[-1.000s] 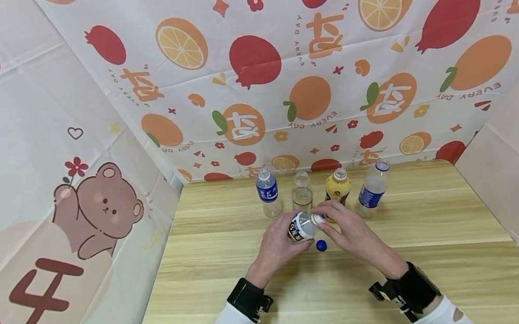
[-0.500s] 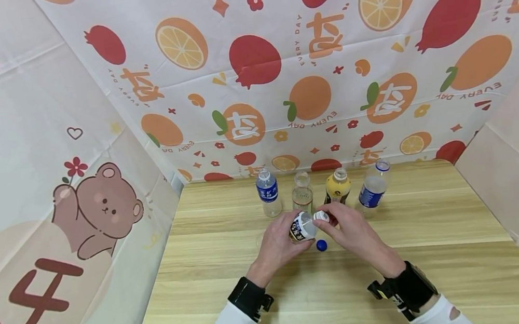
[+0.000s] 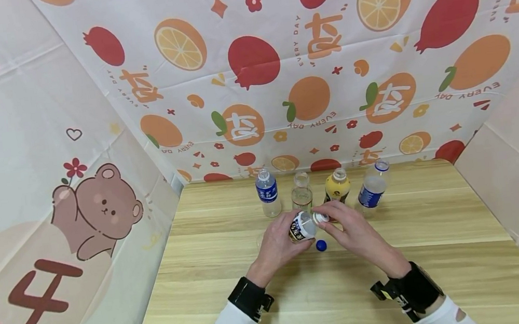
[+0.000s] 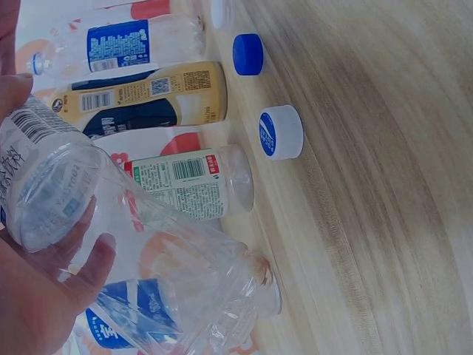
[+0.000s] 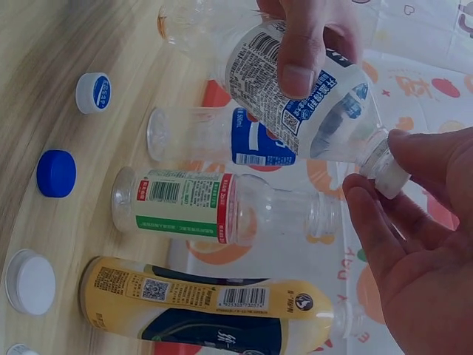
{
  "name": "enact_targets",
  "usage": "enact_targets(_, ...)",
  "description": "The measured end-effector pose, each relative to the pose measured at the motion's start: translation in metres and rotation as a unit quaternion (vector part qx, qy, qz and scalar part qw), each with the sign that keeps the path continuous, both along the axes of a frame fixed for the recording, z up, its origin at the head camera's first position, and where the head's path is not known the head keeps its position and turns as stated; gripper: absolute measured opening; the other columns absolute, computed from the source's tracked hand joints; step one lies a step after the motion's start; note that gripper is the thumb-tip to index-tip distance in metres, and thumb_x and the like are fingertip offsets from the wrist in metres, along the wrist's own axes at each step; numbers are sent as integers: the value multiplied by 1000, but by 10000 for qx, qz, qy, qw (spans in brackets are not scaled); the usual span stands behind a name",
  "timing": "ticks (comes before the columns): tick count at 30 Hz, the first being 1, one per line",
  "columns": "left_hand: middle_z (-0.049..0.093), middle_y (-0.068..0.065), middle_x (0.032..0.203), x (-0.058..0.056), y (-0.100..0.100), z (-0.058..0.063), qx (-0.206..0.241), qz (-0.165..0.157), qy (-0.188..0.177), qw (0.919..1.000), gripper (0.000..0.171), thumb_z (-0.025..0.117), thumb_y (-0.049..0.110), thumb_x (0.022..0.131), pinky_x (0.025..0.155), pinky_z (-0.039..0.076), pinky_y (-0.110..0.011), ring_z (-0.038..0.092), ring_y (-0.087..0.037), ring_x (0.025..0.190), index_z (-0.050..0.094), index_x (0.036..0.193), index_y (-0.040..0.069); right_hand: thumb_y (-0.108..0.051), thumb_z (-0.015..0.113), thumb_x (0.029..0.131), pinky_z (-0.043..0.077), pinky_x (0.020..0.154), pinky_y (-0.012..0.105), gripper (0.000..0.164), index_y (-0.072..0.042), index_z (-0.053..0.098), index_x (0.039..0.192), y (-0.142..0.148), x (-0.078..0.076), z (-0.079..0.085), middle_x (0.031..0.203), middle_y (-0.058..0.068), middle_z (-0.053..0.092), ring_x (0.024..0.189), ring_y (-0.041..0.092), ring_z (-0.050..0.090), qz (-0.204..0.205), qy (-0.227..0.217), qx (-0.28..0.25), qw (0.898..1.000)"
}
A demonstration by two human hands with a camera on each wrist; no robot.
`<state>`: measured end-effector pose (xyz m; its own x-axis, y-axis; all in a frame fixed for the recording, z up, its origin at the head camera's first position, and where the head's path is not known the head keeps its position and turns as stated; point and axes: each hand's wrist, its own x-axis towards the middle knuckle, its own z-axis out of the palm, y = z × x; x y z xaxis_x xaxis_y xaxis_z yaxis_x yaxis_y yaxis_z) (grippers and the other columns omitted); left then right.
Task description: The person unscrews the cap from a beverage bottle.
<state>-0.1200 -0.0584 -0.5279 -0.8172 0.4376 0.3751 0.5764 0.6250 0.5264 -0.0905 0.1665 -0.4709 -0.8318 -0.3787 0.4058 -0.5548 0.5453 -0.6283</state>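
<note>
My left hand [image 3: 278, 241] grips a clear plastic drink bottle [image 3: 302, 226] with a black-and-white label around its body. The bottle is tilted, its neck toward the right. At the mouth, my right hand [image 3: 352, 228] pinches a white cap [image 5: 392, 181] between thumb and fingertips. In the right wrist view the cap sits at the end of the neck, and the left thumb lies across the label [image 5: 277, 85]. The bottle's clear lower part [image 4: 185, 244] spreads over the left wrist view.
Behind the hands stand uncapped bottles: one with a blue label [image 3: 268, 192], a clear one [image 3: 302, 192], a yellow one [image 3: 337, 186] and another blue-labelled one [image 3: 372, 190]. A blue cap [image 4: 248, 55], a blue-topped white cap [image 4: 281, 132] and a white cap [image 5: 31, 281] lie on the wooden table.
My right fingers curled in around the cap half a second ago and are now extended over it again. The left hand and bottle stay nearly in place.
</note>
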Motion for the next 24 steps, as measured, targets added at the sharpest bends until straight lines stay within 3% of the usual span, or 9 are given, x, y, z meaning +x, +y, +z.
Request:
enact_targets(6, 67, -3, 123, 0, 1, 0, 30, -17, 119, 9999, 78, 92, 36, 78, 90, 57, -30, 64, -16, 108, 55, 142, 11, -19, 80, 93, 60, 84, 36, 54, -1, 58, 139, -3, 0, 2, 119, 8, 65, 101, 19, 64, -484, -305, 205, 9982)
enact_targets(12, 67, -3, 124, 2, 2, 0, 26, -32, 112, 9999, 78, 92, 37, 78, 90, 57, -31, 64, -16, 108, 54, 142, 13, -23, 81, 92, 58, 70, 28, 31, -5, 70, 115, -7, 0, 2, 98, 1, 67, 83, 13, 63, -1160, -293, 229, 9926)
enact_targets(15, 67, -3, 125, 2, 1, 0, 30, -38, 66, 10000, 79, 92, 37, 78, 90, 57, -31, 65, -17, 109, 54, 143, 13, -19, 81, 92, 58, 69, 26, 26, -5, 71, 112, -6, 0, 1, 96, 1, 68, 81, 11, 63, -1096, -134, 144, 9938)
enact_targets(24, 67, -2, 123, 1, 0, 0, 85, -42, 77, 9999, 78, 92, 36, 79, 90, 57, -30, 65, -16, 108, 54, 142, 12, -2, 79, 90, 62, 75, 32, 31, -4, 69, 119, -3, 0, -1, 108, 3, 64, 91, 13, 64, -425, 506, -74, 9978)
